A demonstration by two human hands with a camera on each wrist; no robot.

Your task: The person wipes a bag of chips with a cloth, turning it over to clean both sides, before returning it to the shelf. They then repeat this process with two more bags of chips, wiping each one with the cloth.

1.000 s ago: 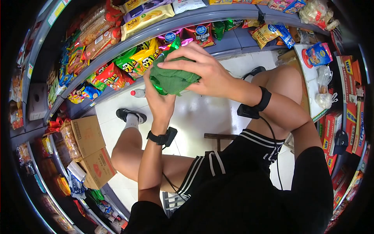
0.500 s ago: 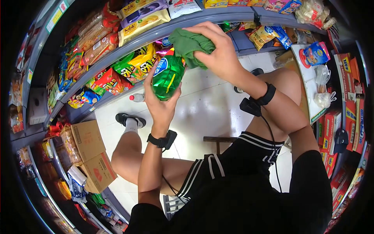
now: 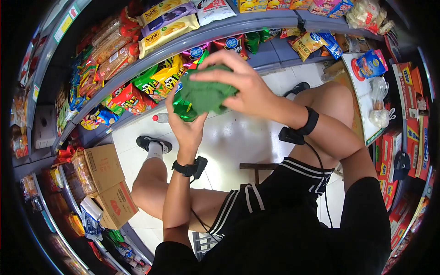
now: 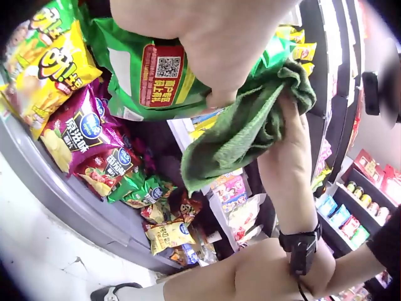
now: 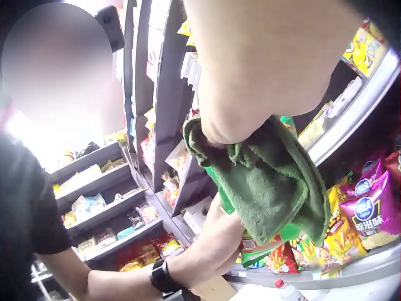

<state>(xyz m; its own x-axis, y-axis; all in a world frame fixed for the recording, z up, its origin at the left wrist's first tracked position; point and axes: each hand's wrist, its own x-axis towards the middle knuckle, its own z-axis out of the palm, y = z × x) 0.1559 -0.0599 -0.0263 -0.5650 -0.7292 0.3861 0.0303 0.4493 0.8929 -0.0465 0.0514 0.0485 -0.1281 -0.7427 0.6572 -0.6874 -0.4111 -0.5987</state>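
In the head view my left hand (image 3: 187, 133) grips a shiny green chip bag (image 3: 183, 111) from below, thumb on one side and fingers on the other. My right hand (image 3: 250, 87) holds a crumpled dark green cloth (image 3: 208, 94) over the bag, covering most of its front. The left wrist view shows the back of the chip bag (image 4: 119, 69), with a red label and a QR code, and the cloth (image 4: 235, 135) hanging from the right hand beside it. Folds of the same cloth (image 5: 276, 188) drape under the right hand in the right wrist view, hiding much of the bag.
A low shelf behind the hands carries several snack bags (image 3: 137, 98), with biscuit packs (image 3: 169, 32) on the shelf above. A bottle with a red cap (image 3: 160, 118) stands on the floor. Cardboard boxes (image 3: 105, 165) are stacked at left, and a white-topped table (image 3: 360, 96) is at right.
Half a second ago the cloth was up and right of the chip bag, whose front showed. Now the right hand has brought the cloth back down and left over it. The left hand keeps its grip.
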